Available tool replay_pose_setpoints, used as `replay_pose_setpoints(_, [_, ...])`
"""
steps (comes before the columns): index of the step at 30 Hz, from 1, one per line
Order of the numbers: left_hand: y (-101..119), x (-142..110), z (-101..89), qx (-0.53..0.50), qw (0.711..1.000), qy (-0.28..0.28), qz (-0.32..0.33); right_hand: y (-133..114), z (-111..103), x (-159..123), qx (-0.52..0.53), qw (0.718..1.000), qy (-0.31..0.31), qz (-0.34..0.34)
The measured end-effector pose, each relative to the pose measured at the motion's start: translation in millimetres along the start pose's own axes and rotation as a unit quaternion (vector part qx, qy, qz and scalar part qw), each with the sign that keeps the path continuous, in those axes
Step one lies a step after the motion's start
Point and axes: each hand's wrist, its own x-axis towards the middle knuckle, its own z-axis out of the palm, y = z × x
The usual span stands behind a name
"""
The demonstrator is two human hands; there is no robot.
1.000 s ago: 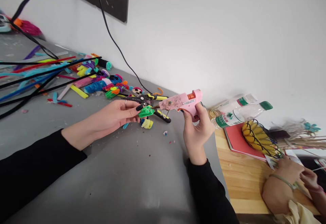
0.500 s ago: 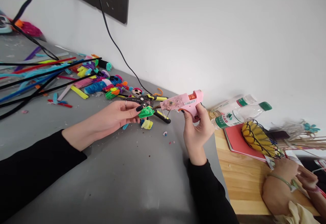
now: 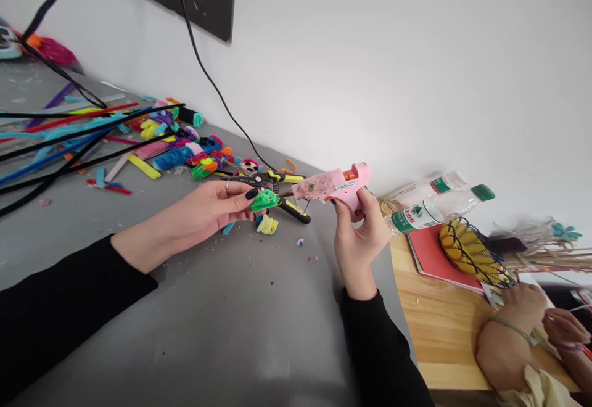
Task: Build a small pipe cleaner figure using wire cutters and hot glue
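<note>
My left hand (image 3: pixel 217 209) pinches a small green fuzzy pipe-cleaner piece (image 3: pixel 265 200) between thumb and fingers. In my right hand (image 3: pixel 361 234) is a pink hot glue gun (image 3: pixel 326 186), stained along its barrel. Its nozzle points left and meets the right end of the green piece; whether it touches is hard to tell. Behind the nozzle lie wire strippers (image 3: pixel 296 211) with black and yellow handles. A yellow and blue pipe-cleaner piece (image 3: pixel 267 225) rests on the grey table (image 3: pixel 222 333) just below the green one.
Colourful pipe cleaners (image 3: pixel 69 126) and several finished fuzzy pieces (image 3: pixel 173 155) crowd the left side. A black cord (image 3: pixel 208 74) hangs from a power strip (image 3: pixel 203 6). To the right are plastic bottles (image 3: pixel 416 217), a yellow basket (image 3: pixel 467 251), a red notebook (image 3: pixel 437 259) and another person's hands (image 3: pixel 525 302).
The glue gun has shifted very slightly right, and the green piece has tilted a little in my left hand. The other person's hands have moved apart somewhat.
</note>
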Motion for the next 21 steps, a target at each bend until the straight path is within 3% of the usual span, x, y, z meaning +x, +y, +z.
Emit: replay_pose_setpoints(21, [1.2, -0.6, 0.2, -0.015, 1.0, 0.003, -0.012, -5.4, 1.7, 0.0, -0.002, 0.999, 0.0, 0.05])
